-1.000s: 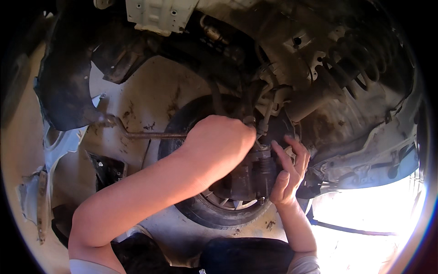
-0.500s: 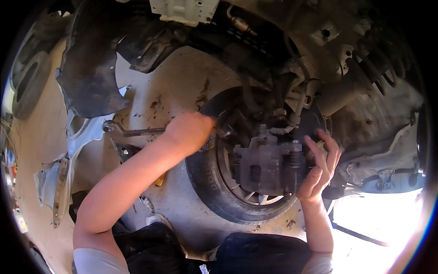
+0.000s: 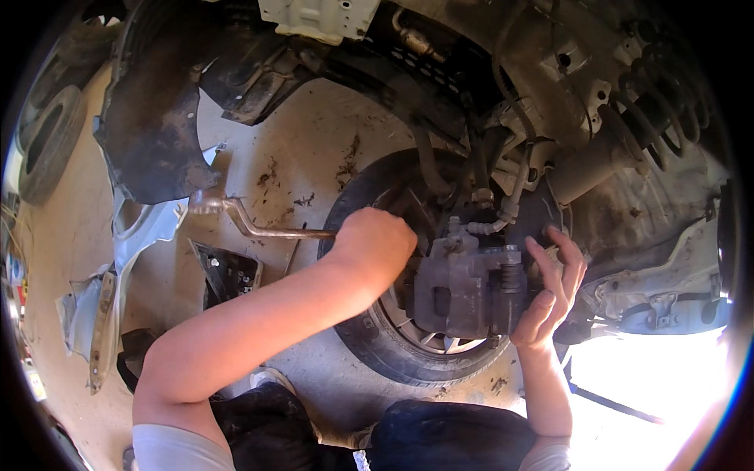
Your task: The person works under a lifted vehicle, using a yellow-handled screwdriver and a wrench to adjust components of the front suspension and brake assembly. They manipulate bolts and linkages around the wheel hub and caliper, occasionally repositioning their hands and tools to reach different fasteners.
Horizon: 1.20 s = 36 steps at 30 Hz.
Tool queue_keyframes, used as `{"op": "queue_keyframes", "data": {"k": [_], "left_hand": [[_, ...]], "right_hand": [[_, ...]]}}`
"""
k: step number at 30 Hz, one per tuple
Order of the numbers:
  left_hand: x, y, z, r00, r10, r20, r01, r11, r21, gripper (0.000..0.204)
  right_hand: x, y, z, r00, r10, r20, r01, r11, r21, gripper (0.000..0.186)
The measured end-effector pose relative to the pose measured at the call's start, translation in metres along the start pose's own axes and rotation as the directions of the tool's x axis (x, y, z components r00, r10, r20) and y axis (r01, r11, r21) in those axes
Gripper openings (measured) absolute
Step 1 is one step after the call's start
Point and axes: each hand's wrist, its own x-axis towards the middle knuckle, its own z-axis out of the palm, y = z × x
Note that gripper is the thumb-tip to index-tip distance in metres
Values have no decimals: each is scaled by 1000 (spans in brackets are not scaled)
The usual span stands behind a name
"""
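Observation:
My left hand (image 3: 373, 245) is closed around an offset box-end wrench (image 3: 294, 233), whose bent ring end sticks out to the left. The fist is beside the left edge of a dark brake caliper (image 3: 452, 289); the wrench's other end is hidden by the hand. At the caliper's right side is my right hand (image 3: 552, 294), fingers apart and slightly bent, thumb near the caliper; whether it presses on the part behind cannot be seen. A brake hose (image 3: 514, 196) runs up from the caliper's top.
A wheel with a tire (image 3: 377, 353) lies on the floor under the caliper. A coil spring and strut (image 3: 593, 173) are at the upper right. A dark liner panel (image 3: 153, 133) hangs at the left, near a loose tire (image 3: 51, 145). A black triangular piece (image 3: 224, 271) lies on the floor.
My left hand has moved right, toward the caliper, and slightly down. The wrench has moved along with it and its ring end has turned. My right hand has stayed nearly still.

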Motion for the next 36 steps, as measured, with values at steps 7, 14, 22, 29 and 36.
{"op": "queue_keyframes", "data": {"k": [7,14,22,29,36], "left_hand": [[3,-51,65,981,-120,-151,79,965,-251,23],[2,-91,137,836,-541,-92,364,672,-645,36],[-54,-73,204,634,-510,581,731,153,-665,32],[-66,-118,292,776,-220,591,495,794,-354,29],[-68,-90,212,876,-279,394,288,957,37,35]], "right_hand": [[2,-2,-2,999,-36,-11,36,999,30,65],[7,-2,-14,999,-27,-30,29,997,68,46],[4,-3,-15,998,-34,-59,43,986,159,34],[-2,4,-30,998,5,-69,26,897,441,20],[6,-8,-119,860,-132,493,-473,158,867,26]]}}
